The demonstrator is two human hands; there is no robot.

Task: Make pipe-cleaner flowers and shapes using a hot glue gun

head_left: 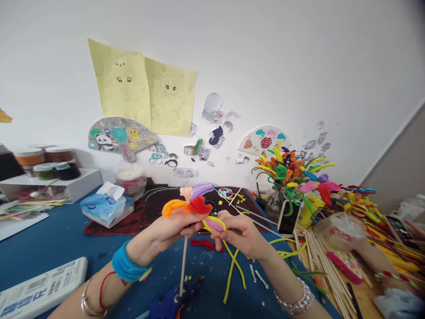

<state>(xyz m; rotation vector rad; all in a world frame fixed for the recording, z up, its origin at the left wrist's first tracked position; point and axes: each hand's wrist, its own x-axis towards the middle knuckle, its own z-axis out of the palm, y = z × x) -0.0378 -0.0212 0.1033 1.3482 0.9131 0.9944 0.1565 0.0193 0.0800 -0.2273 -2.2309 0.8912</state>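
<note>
My left hand (pixel 181 228) is closed on a pipe-cleaner flower with orange, red, purple and pale pink petals. Its red petal (pixel 200 205) rises above my thumb, and the purple petal (pixel 203 189) stands behind it. My right hand (pixel 237 230) pinches a pink pipe-cleaner petal edged in yellow (pixel 214 225), held against the flower between both hands. Two yellow pipe-cleaner ends (pixel 235 261) hang crossed beneath it. Below my left hand a wooden stick (pixel 183 266) runs down to a dark blue object (pixel 166 305); whether it joins the flower is hidden.
Red pipe-cleaner pieces (pixel 207 244) lie behind my hands on the blue table cover (pixel 109 239). Left are a tissue pack (pixel 106 206) and a white case (pixel 43 288). Right are a vase of pipe-cleaner flowers (pixel 275 204), a phone (pixel 288 218), wooden sticks (pixel 327 270) and another person's arm (pixel 381 252).
</note>
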